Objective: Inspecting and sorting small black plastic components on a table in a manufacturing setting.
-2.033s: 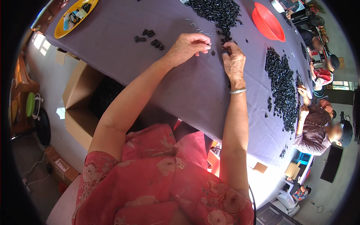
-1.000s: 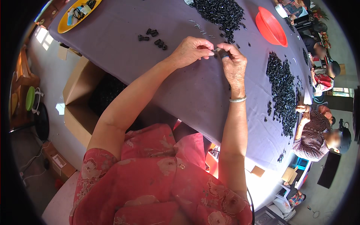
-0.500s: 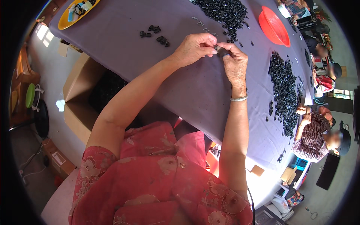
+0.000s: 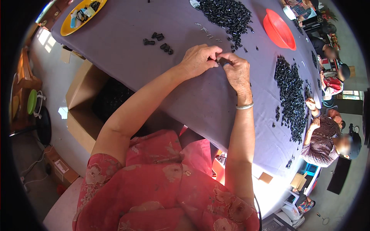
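Note:
Over the purple-grey tablecloth [image 4: 192, 100], my two hands meet fingertip to fingertip. My left hand [image 4: 198, 61] pinches at something small and dark, mostly covered by the fingers. A small black plastic part [image 4: 222, 61] sits between the thumb and fingers of my right hand [image 4: 237, 73]. Left of my left hand lie several dark joined pieces [image 4: 166, 48], apart from it. Just beyond my fingers are several thin silvery pins [image 4: 210, 37]. Behind the pins spreads a big heap of small black parts [image 4: 225, 17].
A red plastic basket [image 4: 278, 32] stands at the far right, with another black heap [image 4: 291, 96] nearer. The yellow tray [image 4: 66, 27] at far left holds assorted items. Below the table's left edge is an open cardboard box [image 4: 83, 84]. A person in a striped shirt [image 4: 322, 140] works at the right edge.
My joined hands have shifted slightly down and left, still pinching together. The whole view has moved a little, and the loose parts lie as before.

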Tool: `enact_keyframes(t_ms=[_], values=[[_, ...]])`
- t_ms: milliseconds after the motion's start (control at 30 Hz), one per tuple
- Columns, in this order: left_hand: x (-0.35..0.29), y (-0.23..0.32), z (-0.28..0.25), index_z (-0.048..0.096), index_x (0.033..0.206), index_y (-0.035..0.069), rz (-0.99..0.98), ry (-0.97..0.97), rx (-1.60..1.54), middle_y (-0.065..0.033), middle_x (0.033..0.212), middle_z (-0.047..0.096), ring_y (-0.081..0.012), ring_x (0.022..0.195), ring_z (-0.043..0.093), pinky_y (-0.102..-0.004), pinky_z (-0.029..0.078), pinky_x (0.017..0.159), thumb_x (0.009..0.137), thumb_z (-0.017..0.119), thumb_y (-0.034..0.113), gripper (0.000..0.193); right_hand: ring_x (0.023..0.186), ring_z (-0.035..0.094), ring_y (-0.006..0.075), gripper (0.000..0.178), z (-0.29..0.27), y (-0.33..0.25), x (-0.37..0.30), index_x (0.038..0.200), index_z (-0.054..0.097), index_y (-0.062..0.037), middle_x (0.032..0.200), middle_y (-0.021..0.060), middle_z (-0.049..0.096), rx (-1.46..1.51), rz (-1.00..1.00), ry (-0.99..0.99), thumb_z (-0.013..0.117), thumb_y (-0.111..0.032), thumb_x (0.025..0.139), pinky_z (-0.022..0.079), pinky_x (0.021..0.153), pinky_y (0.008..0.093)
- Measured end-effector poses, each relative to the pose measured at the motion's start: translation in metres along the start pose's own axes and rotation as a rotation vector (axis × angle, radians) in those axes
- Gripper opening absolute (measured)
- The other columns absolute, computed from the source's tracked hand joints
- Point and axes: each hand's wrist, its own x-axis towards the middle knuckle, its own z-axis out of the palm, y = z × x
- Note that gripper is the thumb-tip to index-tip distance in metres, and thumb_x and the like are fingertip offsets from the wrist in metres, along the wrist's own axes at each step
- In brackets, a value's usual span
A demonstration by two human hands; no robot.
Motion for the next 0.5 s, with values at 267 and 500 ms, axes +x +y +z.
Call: enact_keyframes(t_ms=[267,500], values=[[-0.002,-0.003,0.001,0.061,0.11,0.007,0.012,-0.01,-0.004,-0.005,0.084,0.067,-0.025,0.081,0.062,-0.0364,0.049,0.073,0.069,0.072,0.007,0.043,0.06,0.056,0.0053,0.018,0.004,0.01,0.005,0.089,0.067,-0.0026,0.078,0.0033,0.068,0.282,0.316,-0.076,0.058,0.006,0.076,0.045,0.051,0.0195],[-0.003,-0.002,0.002,0.062,0.108,0.006,0.006,0.016,-0.017,-0.0054,0.084,0.067,-0.0244,0.081,0.063,-0.0359,0.05,0.071,0.069,0.07,0.002,0.04,0.055,0.051,0.0036,0.005,0.003,0.005,0.005,0.084,0.063,-0.0017,0.072,0.0019,0.061,0.452,0.464,-0.167,0.064,0.0,0.079,0.042,0.042,0.0165]])
